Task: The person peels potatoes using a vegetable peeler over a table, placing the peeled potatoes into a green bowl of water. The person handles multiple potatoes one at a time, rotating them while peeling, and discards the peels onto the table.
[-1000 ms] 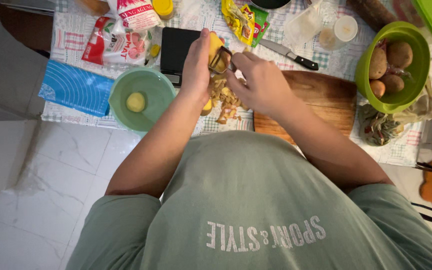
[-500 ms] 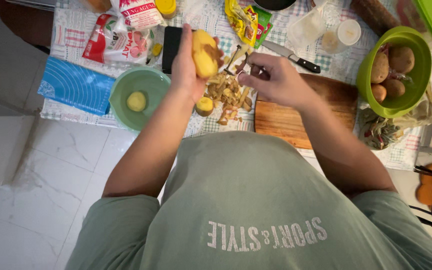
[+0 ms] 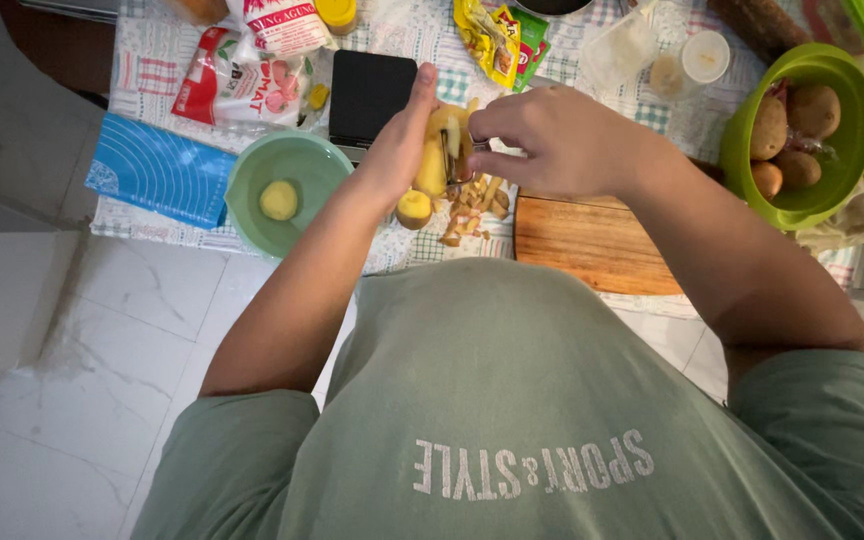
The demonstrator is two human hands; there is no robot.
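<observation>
Left hand [image 3: 397,150] wraps its fingers around a half-peeled yellow potato [image 3: 436,152], holding it up over the tabletop [image 3: 652,110]. Right hand [image 3: 552,140] pinches a small peeler [image 3: 454,152], its blade laid against the potato's face. Peeling looks to be the step in hand; judging by the skin left on the potato, the next stroke calls for turning the potato in the left palm to bring unpeeled skin under the blade.

At 6 o'clock from the potato, a heap of peelings [image 3: 472,205] lies on the cloth, with a small peeled potato [image 3: 414,208] at its 9 o'clock edge. A wooden cutting board [image 3: 592,240] sits at 4 o'clock.

Containers: a pale green bowl [image 3: 252,215] at 8 o'clock holds one peeled potato [image 3: 278,200]. A bright green bowl [image 3: 832,205] at 3 o'clock holds several brown unpeeled potatoes [image 3: 792,125].
</observation>
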